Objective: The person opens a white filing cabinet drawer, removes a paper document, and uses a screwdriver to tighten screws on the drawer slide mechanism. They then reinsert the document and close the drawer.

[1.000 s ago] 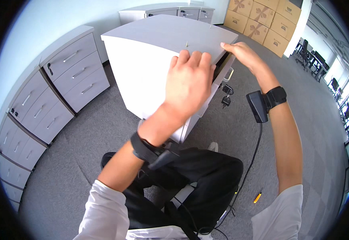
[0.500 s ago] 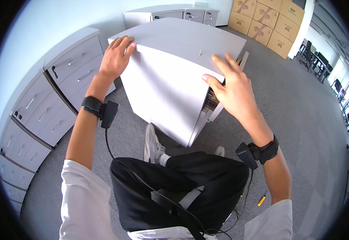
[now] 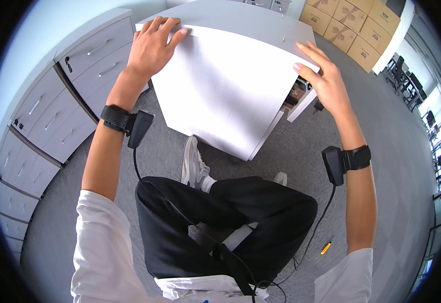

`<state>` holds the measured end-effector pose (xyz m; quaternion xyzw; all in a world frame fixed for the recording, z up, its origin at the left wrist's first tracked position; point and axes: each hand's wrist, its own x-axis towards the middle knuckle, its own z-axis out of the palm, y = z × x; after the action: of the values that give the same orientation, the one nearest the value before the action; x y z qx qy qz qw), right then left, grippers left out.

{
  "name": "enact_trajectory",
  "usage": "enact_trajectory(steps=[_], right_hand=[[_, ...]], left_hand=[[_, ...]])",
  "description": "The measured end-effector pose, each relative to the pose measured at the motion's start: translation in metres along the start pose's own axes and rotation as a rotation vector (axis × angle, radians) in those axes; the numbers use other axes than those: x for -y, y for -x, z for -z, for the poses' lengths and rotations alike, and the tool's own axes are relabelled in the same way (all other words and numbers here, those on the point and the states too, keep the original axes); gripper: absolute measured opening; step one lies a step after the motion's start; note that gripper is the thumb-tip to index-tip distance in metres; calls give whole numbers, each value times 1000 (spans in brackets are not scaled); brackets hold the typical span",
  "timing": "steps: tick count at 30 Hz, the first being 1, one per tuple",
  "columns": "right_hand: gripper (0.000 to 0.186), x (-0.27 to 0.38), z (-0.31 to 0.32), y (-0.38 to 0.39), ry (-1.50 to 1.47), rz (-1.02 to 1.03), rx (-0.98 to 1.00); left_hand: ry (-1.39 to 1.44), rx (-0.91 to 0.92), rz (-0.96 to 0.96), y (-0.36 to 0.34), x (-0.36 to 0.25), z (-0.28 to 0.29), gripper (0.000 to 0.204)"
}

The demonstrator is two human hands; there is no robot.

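In front of me stands a white-and-grey drawer cabinet (image 3: 225,81) with its plain white panel facing me. At the panel's upper left, my left hand (image 3: 151,49) grips the edge, its fingers bent over the grey top. My right hand (image 3: 331,83) is closed on the upper right corner, thumb against the white face and fingers on top. A small metal pin (image 3: 283,38) sticks up from the top beside that hand. Below the right hand, a drawer (image 3: 302,105) stands partly out, with brownish things inside that I cannot make out.
Similar drawer cabinets (image 3: 96,65) line the left wall. Brown cartons (image 3: 349,25) are stacked at the back right. A yellow-handled tool (image 3: 326,248) lies on the carpet by my right knee. Cables (image 3: 314,230) run from the black wrist devices (image 3: 334,164). My shoe (image 3: 192,164) is close to the cabinet.
The cabinet has turned, so its white panel faces me more squarely. My right hand has shifted right with the corner, and my left hand slightly up and right. The view has also shifted.
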<state>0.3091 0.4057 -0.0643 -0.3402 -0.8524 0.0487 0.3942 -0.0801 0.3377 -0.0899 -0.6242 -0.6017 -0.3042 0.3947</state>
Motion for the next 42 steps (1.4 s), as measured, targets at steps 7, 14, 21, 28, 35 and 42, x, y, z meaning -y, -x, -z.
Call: enact_trajectory(steps=[7,14,21,28,35,42], right_hand=[[51,-43,-6,-18,118,76,21],[48,-84,-16,-42,129,81,-21],[46,-88,-27,-49,161,80,-79],[45,-75,-32,-50,250,57,-106],[42,-60,-30,-47,217,86,-132],[42,-63,-27,-55,131,83,-95]], left_hand=[[-214,11,-17,4,-14,2,49],[-58,165,46,-1,-35,17,49],[-139,179,80,-1,-49,34,47],[-138,149,-52,1,-6,17,58],[-190,214,-1,-4,54,-1,62],[120,196,132,-1,85,-6,63]])
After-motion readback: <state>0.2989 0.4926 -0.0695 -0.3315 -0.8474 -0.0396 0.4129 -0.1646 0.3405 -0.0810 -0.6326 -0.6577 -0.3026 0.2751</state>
